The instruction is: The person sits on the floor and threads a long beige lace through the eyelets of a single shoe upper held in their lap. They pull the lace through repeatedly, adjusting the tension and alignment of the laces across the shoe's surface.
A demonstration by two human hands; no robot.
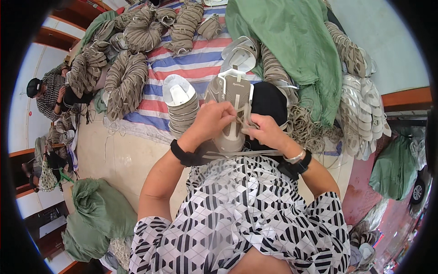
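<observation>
A beige and taupe shoe upper (237, 91) lies in front of me over my lap, its tongue pointing away. Over its eyelet area my left hand (214, 119) is closed in a pinch on a pale shoelace (245, 116). Just to the right, my right hand (268, 131) is also closed on the lace, with strands passing between the fingers. More lace strands run across my lap below the shoe upper. Left of my left hand stands a stack of nested shoe uppers (183, 116) with white insides.
A striped sheet (159, 108) carries several bundles of shoe uppers (126, 84). Green fabric (292, 50) covers part of the right side, beside a heap of loose laces (308, 128). A green sack (98, 214) sits at lower left. A person in stripes (52, 93) works at far left.
</observation>
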